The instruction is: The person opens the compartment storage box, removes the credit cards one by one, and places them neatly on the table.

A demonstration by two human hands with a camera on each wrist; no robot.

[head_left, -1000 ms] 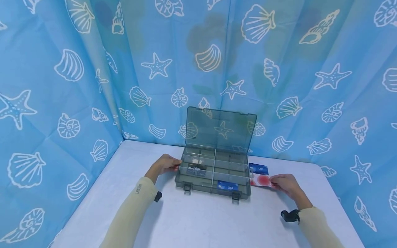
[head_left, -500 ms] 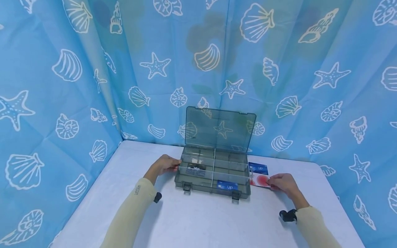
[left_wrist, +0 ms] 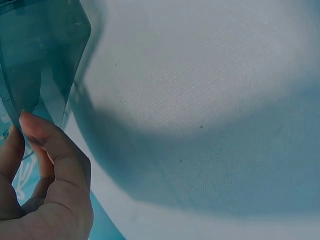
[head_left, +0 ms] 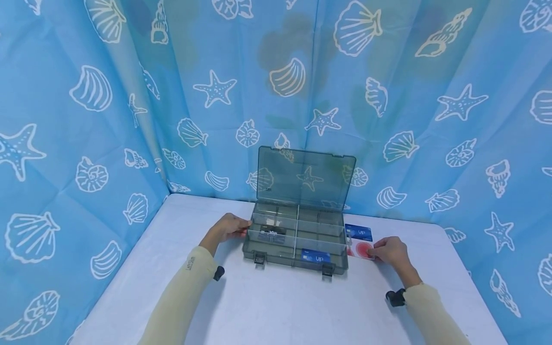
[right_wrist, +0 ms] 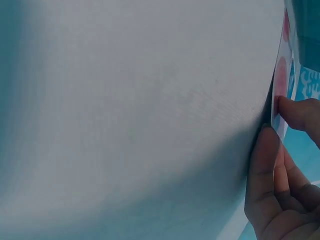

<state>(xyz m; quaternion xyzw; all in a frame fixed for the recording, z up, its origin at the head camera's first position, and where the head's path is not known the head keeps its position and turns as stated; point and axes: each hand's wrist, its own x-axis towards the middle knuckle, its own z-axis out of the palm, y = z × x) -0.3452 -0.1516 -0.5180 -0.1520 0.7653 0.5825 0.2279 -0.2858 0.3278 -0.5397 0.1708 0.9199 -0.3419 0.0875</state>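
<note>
Card pickup in hand. Right hand (head_left: 390,250) pinches red card (head_left: 361,249) lying on desk (head_left: 276,306) beside open box (head_left: 297,239); left hand (head_left: 226,226) grips box's left wall. Next, likely: lift card over rim into a compartment.

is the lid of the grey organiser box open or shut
Open. The lid stands upright behind the organiser box, leaving its compartments uncovered, with a blue card visible in the front right one.
</note>
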